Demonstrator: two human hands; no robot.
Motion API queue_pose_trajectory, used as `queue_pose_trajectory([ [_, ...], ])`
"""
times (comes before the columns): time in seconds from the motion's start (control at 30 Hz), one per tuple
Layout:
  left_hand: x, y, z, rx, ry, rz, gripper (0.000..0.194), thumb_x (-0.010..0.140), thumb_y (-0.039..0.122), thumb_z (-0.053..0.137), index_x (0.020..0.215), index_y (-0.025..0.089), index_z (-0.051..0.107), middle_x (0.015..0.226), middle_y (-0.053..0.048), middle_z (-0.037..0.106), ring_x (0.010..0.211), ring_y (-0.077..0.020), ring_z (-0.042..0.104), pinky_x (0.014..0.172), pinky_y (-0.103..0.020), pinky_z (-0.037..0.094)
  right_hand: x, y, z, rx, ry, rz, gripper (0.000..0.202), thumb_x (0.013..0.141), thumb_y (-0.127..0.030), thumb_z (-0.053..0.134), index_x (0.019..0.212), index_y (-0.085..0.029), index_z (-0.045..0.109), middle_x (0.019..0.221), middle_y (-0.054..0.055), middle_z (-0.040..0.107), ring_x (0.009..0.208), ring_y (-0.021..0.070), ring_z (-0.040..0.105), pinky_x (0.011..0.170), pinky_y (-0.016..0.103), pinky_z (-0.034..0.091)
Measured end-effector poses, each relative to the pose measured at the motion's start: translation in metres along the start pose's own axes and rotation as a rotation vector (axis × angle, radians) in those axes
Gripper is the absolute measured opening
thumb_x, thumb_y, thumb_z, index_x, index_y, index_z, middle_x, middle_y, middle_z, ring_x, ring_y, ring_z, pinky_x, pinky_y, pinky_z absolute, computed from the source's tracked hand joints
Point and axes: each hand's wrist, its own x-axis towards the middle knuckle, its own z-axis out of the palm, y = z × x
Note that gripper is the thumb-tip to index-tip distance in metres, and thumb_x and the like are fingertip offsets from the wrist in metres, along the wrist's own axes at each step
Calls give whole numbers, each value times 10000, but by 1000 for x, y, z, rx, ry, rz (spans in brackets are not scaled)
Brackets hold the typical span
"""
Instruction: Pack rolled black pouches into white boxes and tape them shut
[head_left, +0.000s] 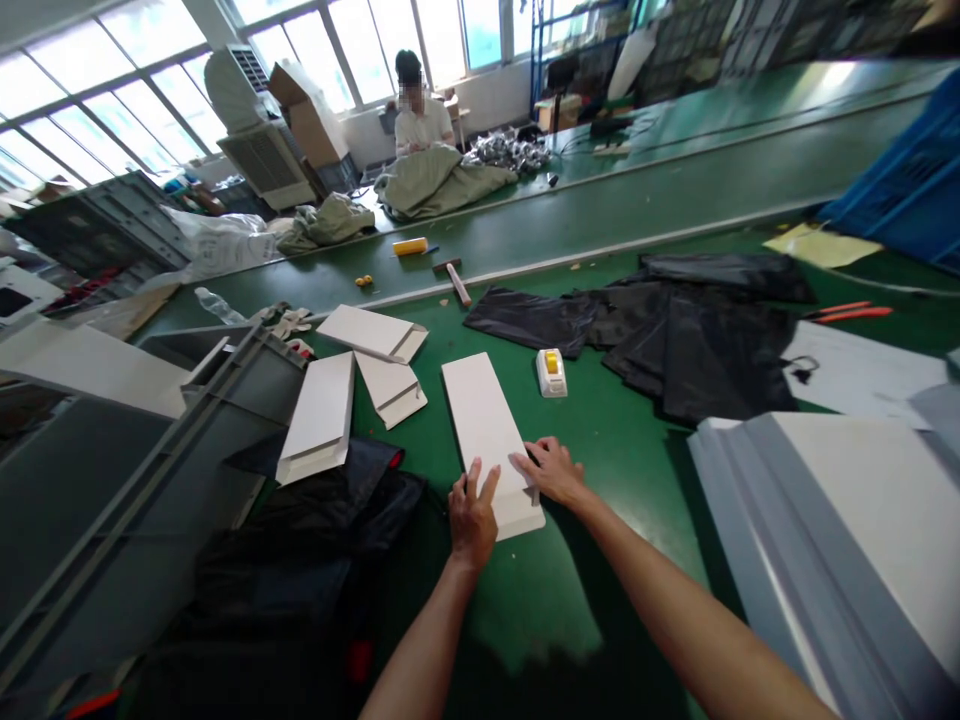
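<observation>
Green counter (622,440): one flat white carton (480,405) lies directly before me, its long sides running away and slightly left, flapped end nearest. My left hand (472,520) is at its near left edge, fingers spread apart, some tips resting on the top face. My right hand (553,470) is at the right edge just above the flap, fingers loosely bent and touching the board; whether they pinch it I cannot tell. A small white device with a yellow top (552,373) stands just beyond the right hand (within the same bare patch of green). To the left, three similar white cartons (319,410) lie close together, the nearest resting partly on dark fabric (300,560). Black pouches (697,340) overlap in a heap to the right, past the device; nearer, a stack of large pale boards (847,510) fills the right side. A grey crate (135,480) stands at far left. Across the way, a person in a light shirt (421,125) is behind olive cloth (435,182).
</observation>
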Motion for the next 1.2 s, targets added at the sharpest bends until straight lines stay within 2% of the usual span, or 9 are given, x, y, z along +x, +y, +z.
queue_pose_trajectory([
  [0.13, 0, -9, 4, 20, 86, -42, 767, 790, -39, 378, 1449, 353, 387, 1446, -75, 487, 1009, -299, 601, 772, -483, 551, 0, 13, -2, 92, 7, -51, 559, 815, -642, 557, 1209, -255, 649, 1312, 101, 526, 1189, 309, 484, 972, 451, 392],
  [0.27, 0, -20, -1, 71, 98, -86, 737, 788, -24, 369, 1441, 312, 421, 1473, -75, 453, 866, -288, 596, 676, -475, 549, 1, 20, -14, 190, 65, -17, 470, 785, -599, 618, 1037, -213, 712, 1005, 49, 685, 946, 245, 627, 822, 334, 493],
  [0.37, -2, -27, -4, 74, 125, -82, 732, 779, -20, 384, 1435, 302, 437, 1470, -70, 458, 821, -273, 580, 653, -451, 550, 16, 20, -33, 240, 238, 116, 584, 857, -618, 489, 1174, -144, 618, 943, 79, 690, 778, 220, 663, 691, 321, 521],
  [0.47, -3, -30, -2, 52, 187, -74, 789, 769, -22, 416, 1462, 352, 365, 1451, -60, 481, 796, -259, 573, 636, -433, 559, 48, 15, -55, 225, 484, 236, 749, 819, -639, 523, 1307, -74, 466, 1119, 183, 631, 934, 271, 650, 763, 351, 518],
  [0.57, -3, -31, 3, 61, 207, -74, 794, 765, -21, 460, 1458, 356, 365, 1442, -57, 490, 807, -244, 563, 645, -403, 577, 84, 8, -68, 173, 608, 289, 879, 665, -624, 701, 1295, -64, 451, 1191, 229, 582, 1077, 325, 589, 854, 369, 491],
  [0.67, -2, -31, 2, 105, 142, -95, 754, 763, -23, 501, 1424, 331, 437, 1463, -31, 467, 854, -213, 551, 657, -320, 583, 113, 0, -65, 132, 623, 307, 796, 624, -551, 758, 1231, -106, 500, 1133, 195, 608, 1039, 318, 601, 830, 363, 489],
  [0.77, -2, -32, -4, 133, 54, -99, 803, 732, -52, 512, 1432, 330, 422, 1503, -10, 411, 901, -198, 536, 649, -253, 573, 127, -3, -56, 99, 644, 318, 609, 682, -422, 728, 1179, -138, 519, 1080, 165, 619, 966, 288, 618, 779, 344, 479],
  [0.9, -1, -34, -11, 148, 0, -68, 839, 721, -53, 501, 1458, 329, 373, 1530, 4, 369, 912, -205, 529, 644, -256, 574, 123, 6, -54, 70, 675, 292, 447, 722, -312, 655, 1125, -157, 540, 1026, 135, 625, 872, 249, 618, 713, 309, 453],
  [1.2, -2, -36, -15, 115, -38, -49, 822, 730, -42, 476, 1467, 304, 366, 1538, -2, 354, 925, -224, 525, 711, -311, 575, 115, 31, -63, 103, 684, 180, 331, 640, -257, 672, 960, -199, 615, 772, 21, 632, 706, 192, 579, 617, 262, 413],
])
